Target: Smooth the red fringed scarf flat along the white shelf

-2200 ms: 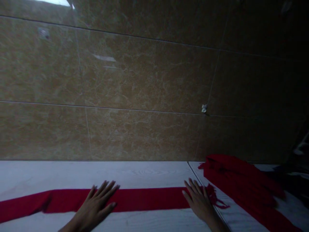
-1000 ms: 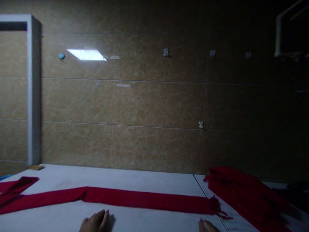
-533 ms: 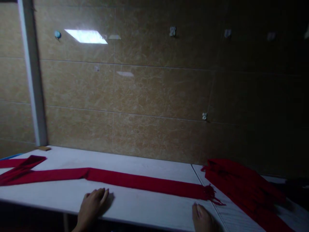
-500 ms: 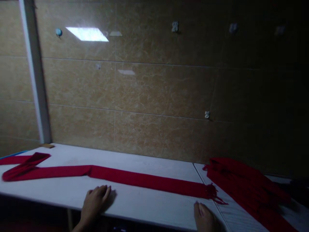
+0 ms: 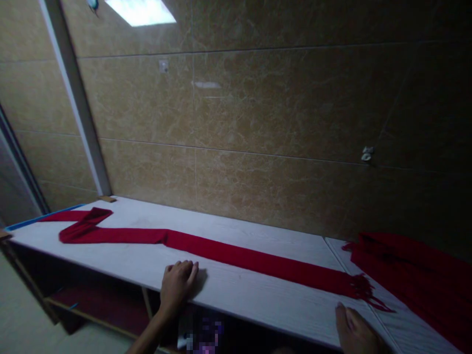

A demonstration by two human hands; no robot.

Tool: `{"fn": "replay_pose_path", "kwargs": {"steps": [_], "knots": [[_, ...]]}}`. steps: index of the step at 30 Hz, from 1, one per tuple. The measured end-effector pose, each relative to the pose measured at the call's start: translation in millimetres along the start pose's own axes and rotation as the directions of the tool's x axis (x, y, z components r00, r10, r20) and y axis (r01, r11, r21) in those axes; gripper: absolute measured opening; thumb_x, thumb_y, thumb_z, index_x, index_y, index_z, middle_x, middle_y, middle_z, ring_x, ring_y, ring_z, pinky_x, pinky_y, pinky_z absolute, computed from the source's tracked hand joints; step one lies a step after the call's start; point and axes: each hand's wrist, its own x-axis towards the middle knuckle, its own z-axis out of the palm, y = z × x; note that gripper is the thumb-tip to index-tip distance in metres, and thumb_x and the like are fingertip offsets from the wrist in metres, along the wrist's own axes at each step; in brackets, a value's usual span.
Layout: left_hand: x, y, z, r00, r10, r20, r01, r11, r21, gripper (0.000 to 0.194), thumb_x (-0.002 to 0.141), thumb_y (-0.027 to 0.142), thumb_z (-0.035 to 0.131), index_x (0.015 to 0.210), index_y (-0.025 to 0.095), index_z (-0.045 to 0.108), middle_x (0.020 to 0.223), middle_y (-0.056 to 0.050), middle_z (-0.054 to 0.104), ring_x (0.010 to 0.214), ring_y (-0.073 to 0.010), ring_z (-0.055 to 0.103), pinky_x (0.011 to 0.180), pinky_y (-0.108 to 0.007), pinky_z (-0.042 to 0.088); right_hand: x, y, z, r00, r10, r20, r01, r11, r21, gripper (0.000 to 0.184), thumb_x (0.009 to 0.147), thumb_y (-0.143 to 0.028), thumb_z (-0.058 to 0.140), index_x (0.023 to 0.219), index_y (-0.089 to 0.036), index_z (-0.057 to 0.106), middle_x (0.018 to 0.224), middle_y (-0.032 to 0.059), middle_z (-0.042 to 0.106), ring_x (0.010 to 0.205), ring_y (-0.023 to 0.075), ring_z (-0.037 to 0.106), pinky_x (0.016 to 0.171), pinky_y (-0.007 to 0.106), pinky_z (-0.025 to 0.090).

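Observation:
A long red scarf [image 5: 258, 262], narrow like a folded band, lies across the white table [image 5: 129, 214]. It has a kink near its middle, a zigzag fold at the left and a tasselled end at the right. My left hand [image 5: 179, 282] is over the table's front edge, just below the scarf and apart from it, its fingers curled in with nothing visible in them. Below the tasselled end is my right hand [image 5: 356, 329], closed like a fist with nothing showing in it. Neither hand touches the scarf.
A heap of red fabric [image 5: 409, 270] with tassels lies at the right, past a seam in the tabletop. Under the table are shelves [image 5: 106, 307], with partly blurred items near my left arm. A tiled wall [image 5: 258, 108] stands behind; a small brown block [image 5: 107, 198] sits at the back left.
The camera view has tilted down and turned left, so the scarf, the table and both hands appear further right and higher. Against the scarf, the hands have hardly moved.

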Motion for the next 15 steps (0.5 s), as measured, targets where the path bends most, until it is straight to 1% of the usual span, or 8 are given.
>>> {"fn": "replay_pose_path", "kwargs": {"steps": [4,6,10,15], "knots": [[-1,-1,1.0,0.999,0.018,-0.032,-0.019,1.000,-0.022,0.041,0.103,0.038,0.038,0.076,0.022,0.065,0.076,-0.006,0.069,0.083,-0.0244,0.066,0.088,-0.037,0.040,-1,-15,-11,0.997,0.078,-0.010,-0.078,0.997,-0.008,0.047,0.093,-0.056,0.032,0.059,-0.030,0.052,0.064,0.0139,0.067,0.057,0.0260,0.056,0.056,0.036,0.031],[-2,0,0.9,0.999,0.024,-0.036,-0.025,0.999,-0.025,0.041,0.104,0.039,0.038,0.076,0.022,0.064,0.076,-0.006,0.069,0.084,-0.0246,0.066,0.089,-0.037,0.040,-2,-16,-13,0.997,0.073,-0.008,-0.073,0.997,0.001,0.046,0.093,-0.057,0.033,0.059,-0.030,0.050,0.065,0.0133,0.067,0.056,0.0251,0.054,0.057,0.036,0.032],[-2,2,-0.7,0.999,0.018,-0.027,-0.019,0.999,-0.037,0.043,0.105,0.039,0.037,0.076,0.021,0.064,0.077,-0.007,0.070,0.086,-0.0257,0.066,0.090,-0.039,0.040,-4,-15,-13,0.998,0.065,-0.004,-0.065,0.998,-0.010,0.048,0.094,-0.058,0.032,0.060,-0.030,0.050,0.066,0.0123,0.067,0.055,0.0239,0.051,0.057,0.036,0.031],[-1,5,-4.2,1.000,-0.011,0.000,0.011,0.999,-0.037,0.043,0.105,0.039,0.037,0.076,0.021,0.064,0.079,-0.009,0.071,0.087,-0.0273,0.066,0.091,-0.041,0.039,-7,-20,-20,0.996,0.083,0.028,-0.082,0.997,-0.006,0.049,0.094,-0.061,0.028,0.062,-0.030,0.050,0.067,0.0132,0.068,0.057,0.0253,0.053,0.059,0.037,0.032]]}}
